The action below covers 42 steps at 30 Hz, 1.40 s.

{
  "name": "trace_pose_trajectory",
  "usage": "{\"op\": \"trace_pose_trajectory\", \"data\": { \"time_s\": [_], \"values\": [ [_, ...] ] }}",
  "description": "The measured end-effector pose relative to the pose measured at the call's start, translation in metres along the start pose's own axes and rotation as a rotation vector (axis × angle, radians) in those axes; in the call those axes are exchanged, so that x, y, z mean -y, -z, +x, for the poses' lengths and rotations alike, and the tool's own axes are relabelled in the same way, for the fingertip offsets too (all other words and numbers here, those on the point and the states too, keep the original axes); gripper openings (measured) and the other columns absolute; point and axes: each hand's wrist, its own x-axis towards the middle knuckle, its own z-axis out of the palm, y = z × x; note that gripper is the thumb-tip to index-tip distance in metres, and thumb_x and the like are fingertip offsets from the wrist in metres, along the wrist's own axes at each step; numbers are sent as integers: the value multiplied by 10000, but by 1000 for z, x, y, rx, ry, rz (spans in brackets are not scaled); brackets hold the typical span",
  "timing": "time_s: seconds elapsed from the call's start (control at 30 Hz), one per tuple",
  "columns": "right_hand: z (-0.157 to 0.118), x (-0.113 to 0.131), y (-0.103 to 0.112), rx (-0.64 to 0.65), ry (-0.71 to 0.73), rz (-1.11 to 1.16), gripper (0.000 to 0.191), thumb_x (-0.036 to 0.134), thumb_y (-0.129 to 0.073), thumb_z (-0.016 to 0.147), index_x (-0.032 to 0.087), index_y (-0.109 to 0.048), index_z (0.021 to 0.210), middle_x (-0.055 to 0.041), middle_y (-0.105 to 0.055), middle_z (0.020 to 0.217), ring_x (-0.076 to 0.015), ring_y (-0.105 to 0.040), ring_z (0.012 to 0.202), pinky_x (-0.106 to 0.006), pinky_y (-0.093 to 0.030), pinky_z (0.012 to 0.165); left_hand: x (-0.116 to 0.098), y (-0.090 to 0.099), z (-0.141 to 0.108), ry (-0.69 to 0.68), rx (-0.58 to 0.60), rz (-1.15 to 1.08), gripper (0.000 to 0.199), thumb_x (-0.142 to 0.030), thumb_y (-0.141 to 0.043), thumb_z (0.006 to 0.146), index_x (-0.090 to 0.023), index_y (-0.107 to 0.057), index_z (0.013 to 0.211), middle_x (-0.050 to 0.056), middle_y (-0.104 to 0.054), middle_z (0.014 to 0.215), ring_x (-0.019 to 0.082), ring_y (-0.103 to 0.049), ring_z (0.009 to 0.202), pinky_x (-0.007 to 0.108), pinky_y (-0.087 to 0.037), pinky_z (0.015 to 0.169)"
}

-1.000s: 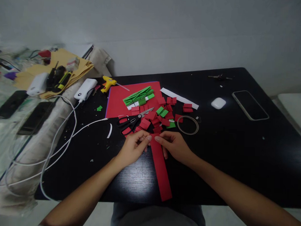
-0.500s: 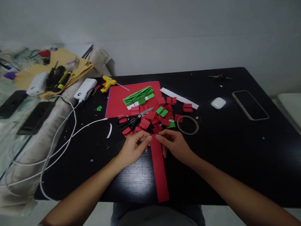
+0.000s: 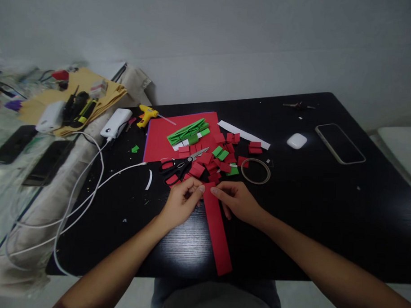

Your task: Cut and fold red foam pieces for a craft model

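A long red paper strip [image 3: 218, 235] runs from between my hands toward the table's front edge. My left hand [image 3: 183, 200] pinches its far end at the left corner, and my right hand [image 3: 238, 201] pinches the right corner, thumbs on top. Just beyond my hands lie several folded red paper pieces [image 3: 197, 170] and a few green ones [image 3: 221, 153]. Black-handled scissors [image 3: 185, 164] rest partly open on the pile. Behind it, green folded strips [image 3: 188, 132] lie on a red sheet [image 3: 159, 130].
On the black table [image 3: 311, 220] are a tape ring [image 3: 255, 171], white earbud case [image 3: 296, 140], phone [image 3: 340, 143], white paper strip [image 3: 243, 134], yellow glue gun [image 3: 147, 115] and power bank [image 3: 116, 123]. White cables [image 3: 99, 186] loop over the left edge.
The red strip's far end has shifted slightly left, its near end slightly right. My right hand has moved a little with it, and both hands keep their pinch.
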Motion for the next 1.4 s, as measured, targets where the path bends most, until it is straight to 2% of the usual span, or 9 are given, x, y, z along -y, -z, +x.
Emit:
{"op": "trace_pose_trajectory", "data": {
  "time_s": [0.2,0.37,0.47,0.6,0.67,0.87,1.1,1.23,1.4],
  "values": [
    [-4,-6,-5,5,30,-120,376,504,-687,895,181,-637,709,81,-480,443,-74,-468,342,-184,-308,380,-1,-2,0,-57,0,69,223,-375,-621,966,-169,-662,891,-22,-574,677,108,-506,590,221,-389,557],
    [-5,-9,-7,15,48,-181,312,441,-671,915,179,-666,746,77,-500,460,-77,-491,361,-184,-336,402,1,-2,1,-101,-14,85,237,-357,-609,973,-166,-687,857,-3,-611,706,117,-530,630,233,-418,604],
    [-6,-8,-6,43,35,-180,287,419,-654,926,177,-687,776,71,-519,476,-82,-501,373,-187,-356,410,0,3,2,-76,-115,36,234,-362,-630,960,-174,-677,830,-22,-582,660,104,-506,577,218,-401,560],
    [-6,-7,-4,65,44,-200,286,408,-654,929,167,-699,781,58,-536,516,-81,-514,402,-187,-357,412,-5,15,7,3,-327,-133,266,-426,-690,916,-177,-677,821,-49,-526,563,88,-460,472,204,-359,471],
    [-6,-7,-4,60,49,-200,287,404,-658,926,161,-705,781,52,-536,534,-76,-499,418,-186,-349,414,-6,20,10,30,-367,-207,274,-431,-726,889,-173,-681,809,-43,-552,569,84,-476,457,201,-366,461],
    [-7,-7,-4,52,30,-111,318,448,-673,912,160,-699,781,40,-544,578,-82,-480,465,-189,-352,417,-1,19,12,103,-159,-441,221,-374,-760,876,-175,-677,826,-22,-655,628,93,-553,482,210,-448,514],
    [-7,-9,-5,69,62,-95,313,448,-672,922,159,-708,806,38,-566,580,-77,-482,457,-200,-347,438,-8,3,5,177,-36,-331,360,-446,-813,792,-142,-703,632,17,-671,561,117,-568,479,231,-466,500],
    [-6,-8,-4,65,70,-101,327,462,-674,919,163,-700,789,41,-542,569,-80,-464,467,-207,-330,448,-11,4,6,167,-146,-286,317,-427,-842,741,-143,-733,653,30,-721,627,140,-608,533,251,-503,546],
    [-5,-4,-2,74,101,-92,341,473,-703,889,162,-701,748,19,-577,629,-95,-480,556,-216,-356,512,1,19,10,133,-357,-264,267,-390,-846,734,-142,-757,693,33,-745,680,156,-628,576,271,-525,588]
  ]
}}
